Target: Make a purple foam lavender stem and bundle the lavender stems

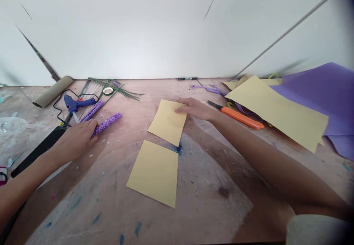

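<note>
My left hand [78,137] is closed round the near end of a purple flower sprig [108,122] that lies on the worktable [210,186]. A second purple sprig [92,110] lies just beyond it. My right hand [195,109] rests on the far right edge of a tan paper piece [167,122], fingers curled onto the sheet. A second tan paper piece [155,172] lies flat nearer to me, apart from both hands.
A blue glue gun [75,104] with black cord, green wires [118,89], a tape roll [108,90] and a cardboard tube [52,91] sit at the back left. An orange cutter [241,118], a large tan sheet [279,110] and purple sheet [323,97] lie at the right. A marker [187,78] lies by the wall.
</note>
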{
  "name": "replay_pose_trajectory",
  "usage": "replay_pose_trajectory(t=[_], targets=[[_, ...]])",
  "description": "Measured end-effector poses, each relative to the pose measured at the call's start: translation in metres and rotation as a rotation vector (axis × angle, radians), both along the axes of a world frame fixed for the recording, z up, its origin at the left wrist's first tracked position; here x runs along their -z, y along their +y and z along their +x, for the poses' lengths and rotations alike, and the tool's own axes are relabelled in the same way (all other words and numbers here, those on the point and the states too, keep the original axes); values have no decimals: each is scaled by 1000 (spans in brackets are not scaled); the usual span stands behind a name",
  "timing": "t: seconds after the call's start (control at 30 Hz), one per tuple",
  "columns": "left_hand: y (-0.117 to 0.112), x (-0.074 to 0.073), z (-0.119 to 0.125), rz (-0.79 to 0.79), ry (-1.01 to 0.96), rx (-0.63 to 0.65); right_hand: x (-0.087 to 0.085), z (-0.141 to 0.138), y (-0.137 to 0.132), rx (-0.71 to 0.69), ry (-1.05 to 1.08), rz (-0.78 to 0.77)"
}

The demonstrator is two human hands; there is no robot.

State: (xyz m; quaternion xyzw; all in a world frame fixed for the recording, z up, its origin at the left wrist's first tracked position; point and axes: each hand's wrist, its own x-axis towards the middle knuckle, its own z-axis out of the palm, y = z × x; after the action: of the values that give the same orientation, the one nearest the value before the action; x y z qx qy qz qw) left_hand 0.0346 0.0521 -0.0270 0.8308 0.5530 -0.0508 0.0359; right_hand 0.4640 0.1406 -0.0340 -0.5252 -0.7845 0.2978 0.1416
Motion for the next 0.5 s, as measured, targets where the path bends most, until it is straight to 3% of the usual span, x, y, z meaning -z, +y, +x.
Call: replay_pose_trajectory(t=[0.13, 0.27, 0.37, 0.5], targets=[[7, -12, 9, 18, -65, -87, 5, 4, -3, 132, 17, 37], [17, -26, 8, 84, -51, -204, 15, 18, 0, 342, 16, 208], [25, -27, 3, 99, 28, -282, 21, 27, -1, 471, 49, 316], [37, -21, -7, 81, 83, -379, 27, 32, -5, 534, 92, 373]])
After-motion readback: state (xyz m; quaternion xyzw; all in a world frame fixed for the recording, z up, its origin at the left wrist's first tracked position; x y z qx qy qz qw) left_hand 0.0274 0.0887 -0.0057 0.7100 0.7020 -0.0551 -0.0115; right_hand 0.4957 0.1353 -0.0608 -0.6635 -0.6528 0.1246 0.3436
